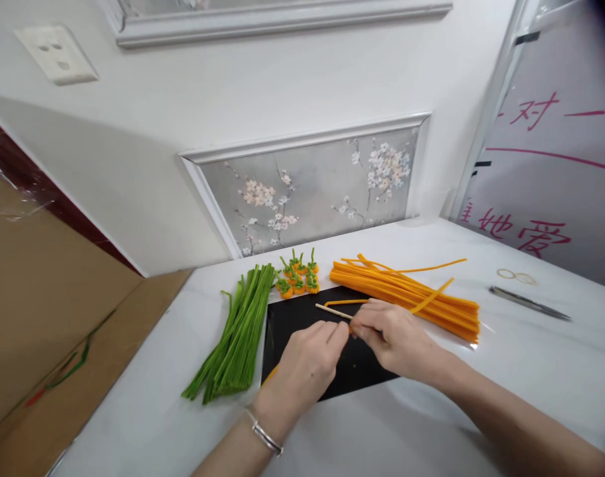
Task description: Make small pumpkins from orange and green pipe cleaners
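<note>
Over a black mat (287, 331), my two hands meet with fingertips almost touching. My left hand (307, 361) pinches an orange pipe cleaner; a length of it shows beside the wrist. Closed round a thin pale stick (332, 310) is my right hand (396, 334), the stick's bare end pointing left. Orange fuzz shows between the fingertips, apparently wound on the stick, though the fingers hide most of it. Another stretch of orange pipe cleaner (349, 302) runs bent above the stick, its right end hidden behind my right hand.
Left of the mat lies a bundle of green pipe cleaners (240, 338); an orange bundle (406, 291) lies behind my right hand. Several small orange-and-green pieces (298, 283) stand behind the mat. Tweezers (531, 303) and rubber bands (515, 275) lie right. A wall panel (312, 185) rises behind.
</note>
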`<state>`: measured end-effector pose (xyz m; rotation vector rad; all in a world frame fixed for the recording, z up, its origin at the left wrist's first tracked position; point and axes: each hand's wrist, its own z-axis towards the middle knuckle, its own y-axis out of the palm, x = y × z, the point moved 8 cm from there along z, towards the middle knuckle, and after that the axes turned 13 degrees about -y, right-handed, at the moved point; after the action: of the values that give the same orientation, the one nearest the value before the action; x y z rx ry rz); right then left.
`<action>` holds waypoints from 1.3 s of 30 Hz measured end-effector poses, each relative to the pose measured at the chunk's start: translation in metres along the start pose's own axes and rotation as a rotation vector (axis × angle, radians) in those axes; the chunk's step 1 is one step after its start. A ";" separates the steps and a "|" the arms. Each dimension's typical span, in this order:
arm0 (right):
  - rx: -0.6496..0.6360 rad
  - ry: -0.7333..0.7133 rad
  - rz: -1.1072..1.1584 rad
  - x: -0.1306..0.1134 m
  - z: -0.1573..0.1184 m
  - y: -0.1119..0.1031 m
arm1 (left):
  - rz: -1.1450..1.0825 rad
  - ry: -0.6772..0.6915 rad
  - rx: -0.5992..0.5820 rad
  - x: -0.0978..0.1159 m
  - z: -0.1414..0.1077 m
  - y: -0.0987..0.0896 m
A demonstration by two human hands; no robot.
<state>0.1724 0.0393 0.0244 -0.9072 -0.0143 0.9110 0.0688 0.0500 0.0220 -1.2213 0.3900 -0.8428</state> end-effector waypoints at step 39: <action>-0.323 0.198 -0.458 0.056 -0.023 -0.014 | -0.277 -0.386 -0.080 -0.046 0.008 0.002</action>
<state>0.2262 0.0583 -0.0001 -1.2293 -0.1962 0.3936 0.0457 0.0896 0.0155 -1.4994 -0.0611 -0.8072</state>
